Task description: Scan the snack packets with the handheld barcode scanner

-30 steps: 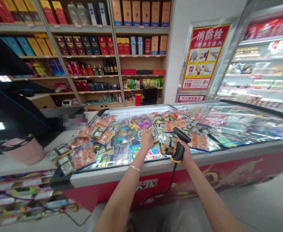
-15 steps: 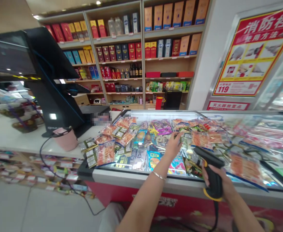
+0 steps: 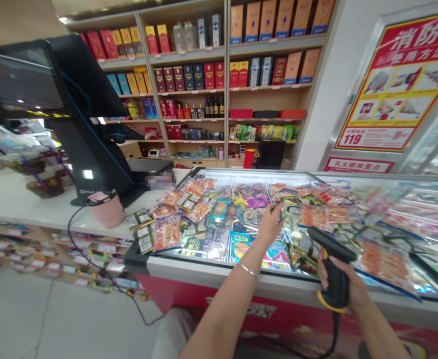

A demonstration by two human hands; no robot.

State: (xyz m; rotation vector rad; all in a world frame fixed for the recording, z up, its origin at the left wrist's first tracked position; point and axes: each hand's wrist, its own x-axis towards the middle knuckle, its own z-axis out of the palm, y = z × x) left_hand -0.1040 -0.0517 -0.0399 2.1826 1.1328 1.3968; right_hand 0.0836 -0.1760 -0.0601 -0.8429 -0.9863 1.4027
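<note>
My right hand (image 3: 353, 284) is wrapped round the grip of a black and yellow barcode scanner (image 3: 336, 271), its head pointing left over the freezer's front edge. A cable hangs from the base of its handle. My left hand (image 3: 272, 224), with a silver bangle on the wrist, reaches over the packets in the middle, fingers curved and apart. Its fingertips are close to a dark packet; whether they touch it cannot be made out. Around it lie purple snack packets (image 3: 254, 194), a blue packet (image 3: 240, 245) and clear packs of orange-pink food (image 3: 314, 215).
The packets cover a glass-topped freezer (image 3: 219, 267) with a red front. To the left stand a black checkout terminal (image 3: 99, 149), a pink cup (image 3: 107, 210) and tied tubs (image 3: 45, 185) on a white counter (image 3: 2, 199). Shelves of boxes (image 3: 189, 77) line the back wall.
The view has shifted slightly, so the surroundings sit a little farther right. My left hand stays over the same packets; my right hand still holds the scanner.
</note>
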